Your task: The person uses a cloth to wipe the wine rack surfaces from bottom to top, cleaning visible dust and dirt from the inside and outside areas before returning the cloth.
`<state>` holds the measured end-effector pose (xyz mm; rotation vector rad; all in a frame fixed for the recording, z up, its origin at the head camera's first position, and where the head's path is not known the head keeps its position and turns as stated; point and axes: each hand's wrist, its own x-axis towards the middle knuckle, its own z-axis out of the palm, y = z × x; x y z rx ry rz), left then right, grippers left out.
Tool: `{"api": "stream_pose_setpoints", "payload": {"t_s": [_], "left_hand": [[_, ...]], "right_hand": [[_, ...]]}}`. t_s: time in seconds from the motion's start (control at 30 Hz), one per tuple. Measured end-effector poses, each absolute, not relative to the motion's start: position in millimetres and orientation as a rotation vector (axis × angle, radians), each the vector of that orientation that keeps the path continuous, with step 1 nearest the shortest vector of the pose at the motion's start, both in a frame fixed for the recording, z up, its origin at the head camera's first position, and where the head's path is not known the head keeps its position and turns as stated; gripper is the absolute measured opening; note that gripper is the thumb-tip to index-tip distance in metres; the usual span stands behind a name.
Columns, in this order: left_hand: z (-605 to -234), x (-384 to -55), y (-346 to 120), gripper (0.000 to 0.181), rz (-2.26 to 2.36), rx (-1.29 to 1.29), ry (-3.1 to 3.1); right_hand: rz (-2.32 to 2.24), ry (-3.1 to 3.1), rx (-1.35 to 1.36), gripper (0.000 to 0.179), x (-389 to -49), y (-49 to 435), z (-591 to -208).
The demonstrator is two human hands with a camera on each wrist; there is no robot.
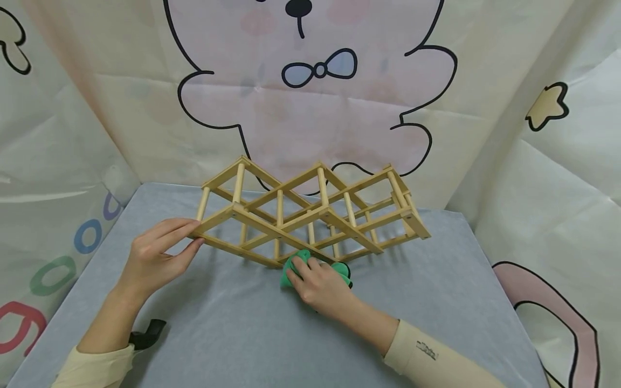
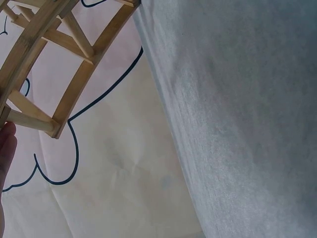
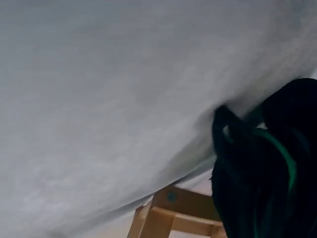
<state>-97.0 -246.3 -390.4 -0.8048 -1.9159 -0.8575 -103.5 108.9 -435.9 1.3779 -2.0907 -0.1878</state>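
Observation:
A wooden lattice wine rack, with crossed slats joined by round dowels, stands zigzag across the table. At its left end, my left hand pinches the corner between thumb and fingers. In the left wrist view, fingertips show at the edge beside a dowel of the rack. My right hand grips a bunched green cloth against the rack's lower front slat, near the middle. The cloth looks dark in the right wrist view and hides the fingers there.
Pale blue-grey fabric covers the table. A printed curtain hangs close behind the rack and along both sides. A black curved piece shows beside the left wrist.

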Motion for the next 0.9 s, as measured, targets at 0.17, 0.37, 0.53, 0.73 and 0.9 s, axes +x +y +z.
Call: {"api": "stream_pose_setpoints", "payload": {"t_s": [0.17,0.37,0.53,0.73,0.9], "left_hand": [[-390,-98,-245,0.048,-0.864,-0.810,-1.904],[-390,-99,-244,0.048,-0.873,-0.811,-1.899],[-391,-98,-244,0.048,-0.888,-0.806,-1.893],[-392,-98,-245,0.046,-0.852,-0.809,-1.898],[-392,-97,-246,0.047,-0.840,-0.801,-1.895]], "right_hand": [[-0.234,-2.143,1.367,0.023,-103,102,-439],[-0.265,-2.157,1.393,0.022,-106,97,-441],[-0.306,-2.162,1.418,0.017,-107,93,-443],[-0.351,-2.132,1.440,0.017,-106,88,-442],[-0.370,-2.074,1.457,0.023,-105,75,-439]]}}
